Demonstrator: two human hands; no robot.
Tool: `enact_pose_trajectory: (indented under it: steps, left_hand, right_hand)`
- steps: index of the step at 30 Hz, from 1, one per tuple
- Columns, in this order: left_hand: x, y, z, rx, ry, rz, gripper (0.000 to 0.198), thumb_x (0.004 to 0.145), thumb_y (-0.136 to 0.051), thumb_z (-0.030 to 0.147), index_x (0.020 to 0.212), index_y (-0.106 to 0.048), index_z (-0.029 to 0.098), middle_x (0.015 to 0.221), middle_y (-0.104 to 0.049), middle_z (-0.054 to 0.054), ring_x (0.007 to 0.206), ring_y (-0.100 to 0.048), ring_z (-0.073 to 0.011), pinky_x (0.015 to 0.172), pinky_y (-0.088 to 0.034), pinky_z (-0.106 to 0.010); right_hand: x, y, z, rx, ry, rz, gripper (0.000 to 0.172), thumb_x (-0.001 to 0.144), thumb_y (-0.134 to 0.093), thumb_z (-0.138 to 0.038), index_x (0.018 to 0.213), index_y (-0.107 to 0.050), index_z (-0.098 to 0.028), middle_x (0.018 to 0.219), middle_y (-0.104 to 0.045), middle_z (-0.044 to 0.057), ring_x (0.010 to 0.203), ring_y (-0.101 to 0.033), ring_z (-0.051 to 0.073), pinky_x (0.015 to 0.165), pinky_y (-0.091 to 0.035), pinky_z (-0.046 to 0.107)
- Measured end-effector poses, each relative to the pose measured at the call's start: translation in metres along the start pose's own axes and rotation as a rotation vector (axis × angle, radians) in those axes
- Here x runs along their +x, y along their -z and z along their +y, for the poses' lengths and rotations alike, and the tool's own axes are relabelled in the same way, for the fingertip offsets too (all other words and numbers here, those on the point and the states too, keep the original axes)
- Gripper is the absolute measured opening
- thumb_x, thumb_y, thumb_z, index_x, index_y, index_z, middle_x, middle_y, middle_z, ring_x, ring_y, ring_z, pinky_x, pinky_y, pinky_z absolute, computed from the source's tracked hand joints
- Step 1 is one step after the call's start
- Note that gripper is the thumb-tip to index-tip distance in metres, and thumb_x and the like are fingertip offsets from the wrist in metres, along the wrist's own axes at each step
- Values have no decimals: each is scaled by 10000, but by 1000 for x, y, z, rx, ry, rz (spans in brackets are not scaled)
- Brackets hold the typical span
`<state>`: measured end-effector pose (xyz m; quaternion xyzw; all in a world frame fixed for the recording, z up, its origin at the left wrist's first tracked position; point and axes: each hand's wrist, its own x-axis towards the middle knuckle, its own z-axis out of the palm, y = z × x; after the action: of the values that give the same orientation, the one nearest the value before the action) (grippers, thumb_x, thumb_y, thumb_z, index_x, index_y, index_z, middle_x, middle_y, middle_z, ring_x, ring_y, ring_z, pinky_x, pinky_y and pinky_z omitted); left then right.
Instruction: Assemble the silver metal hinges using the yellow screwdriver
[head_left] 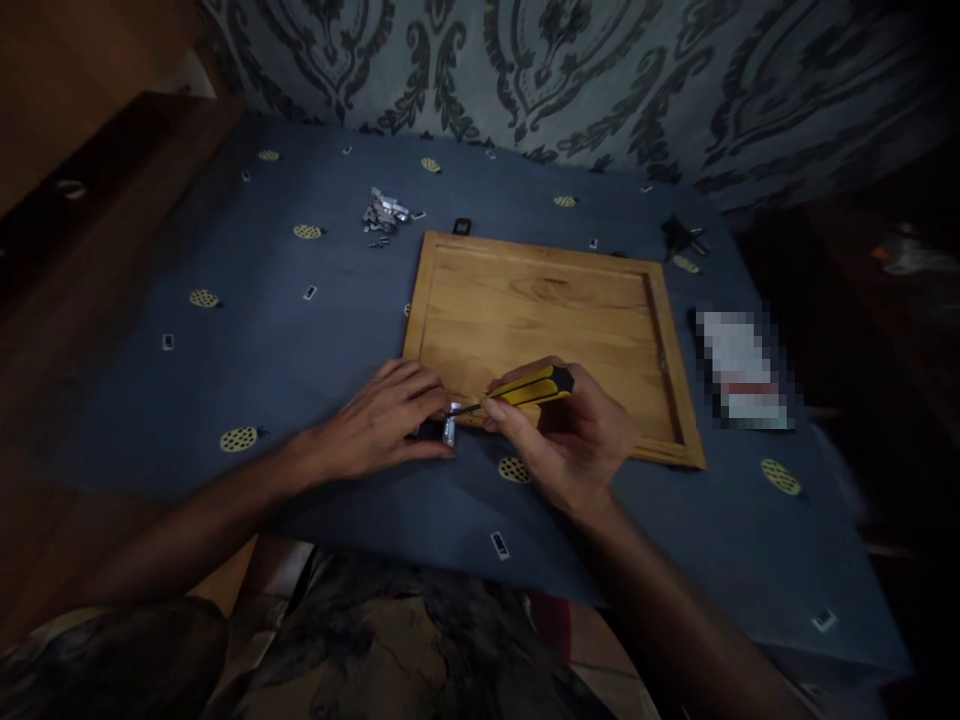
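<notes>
My right hand (574, 440) is closed around a screwdriver (529, 385) with a yellow and black handle. The shaft points left, and its tip meets a small shiny metal fitting (451, 424) at the near left corner of a framed wooden panel (540, 320). Thumb and fingers of my left hand (390, 415) hold this fitting against the panel's near edge. Its exact kind is hard to make out, as the fingers cover part of it. The panel lies flat, its recessed face up.
A blue cloth with yellow pineapple prints covers the table (247, 370). Loose metal hardware (386, 212) is heaped at the back left. Behind the panel lies a small black object (462, 227); another dark object (682, 237) sits at the back right, near a blurred-out packet (742, 370).
</notes>
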<state>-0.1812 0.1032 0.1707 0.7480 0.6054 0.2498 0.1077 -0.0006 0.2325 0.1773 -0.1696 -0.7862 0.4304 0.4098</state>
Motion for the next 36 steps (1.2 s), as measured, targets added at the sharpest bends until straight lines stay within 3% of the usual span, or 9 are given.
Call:
enact_pose_trajectory:
  steps: [4, 9, 11, 15, 20, 24, 28, 32, 36]
  left_hand:
    - [-2, -3, -1, 10, -52, 53, 363, 1026, -629, 528, 1134, -634, 182, 1058, -669, -68, 1032, -621, -251, 918, -491, -392]
    - [-3, -10, -2, 26, -20, 119, 259, 1021, -661, 476, 1020, -614, 222, 1032, -675, -47, 972, -635, -251, 839, -517, -403]
    - [-4, -14, -4, 16, -27, 126, 212, 1034, -640, 453, 1075, -623, 245, 1101, -692, -54, 1004, -648, -270, 833, -529, -433]
    - [-4, -21, -9, -2, -98, 227, 331, 1064, -498, 589, 1063, -622, 282, 1051, -700, -49, 902, -658, -279, 718, -540, -459]
    - [-2, -23, -12, 3, -87, 231, 325, 1069, -486, 580, 1147, -626, 297, 1023, -694, -48, 895, -663, -279, 716, -561, -470]
    - [-1, -20, -11, -21, -137, 251, 389, 1025, -537, 643, 1109, -626, 274, 1018, -700, -58, 905, -651, -289, 731, -549, -473]
    - [-2, -12, -6, 14, -4, 89, 335, 1010, -643, 552, 989, -636, 218, 1009, -679, -58, 949, -635, -257, 834, -517, -425]
    - [-1, -6, -5, -5, -8, 37, 383, 1019, -618, 573, 1062, -635, 192, 1038, -671, -58, 1018, -631, -237, 931, -486, -388]
    - [0, -4, -3, 2, -19, 31, 436, 1008, -598, 603, 1084, -632, 175, 1045, -669, -61, 1023, -622, -238, 944, -474, -382]
  right_hand:
    - [9, 5, -6, 8, 56, -104, 140, 938, -772, -367, 942, -638, -325, 794, -650, -7, 655, -650, 197, 585, -550, 361]
    - [22, 17, -20, -7, 114, -271, 146, 983, -720, -343, 962, -672, -207, 820, -713, 15, 739, -712, 161, 659, -573, 286]
    - [25, 21, -23, 12, 78, -341, 168, 1005, -685, -359, 1021, -697, -193, 893, -746, 43, 804, -730, 169, 710, -597, 292]
    - [28, 27, -27, 103, -5, -417, 231, 966, -732, -391, 1082, -733, -191, 986, -781, 73, 912, -757, 209, 768, -631, 320]
    - [32, 32, -32, 123, -22, -496, 148, 996, -679, -362, 1053, -735, -237, 1016, -784, 38, 931, -779, 200, 764, -640, 296]
    - [32, 31, -29, 110, 15, -435, 163, 995, -685, -378, 946, -700, -223, 915, -757, 42, 821, -762, 194, 676, -626, 294]
    - [27, 22, -17, 73, 183, -368, 131, 977, -725, -279, 869, -680, -219, 741, -710, 17, 674, -701, 155, 616, -557, 263]
    - [19, 11, -15, 12, 230, -165, 179, 931, -783, -242, 794, -672, -210, 727, -701, 2, 644, -677, 153, 589, -518, 281]
    - [17, 9, -25, 67, 156, 178, 170, 921, -795, -299, 787, -703, -251, 775, -704, 7, 641, -659, 168, 560, -539, 314]
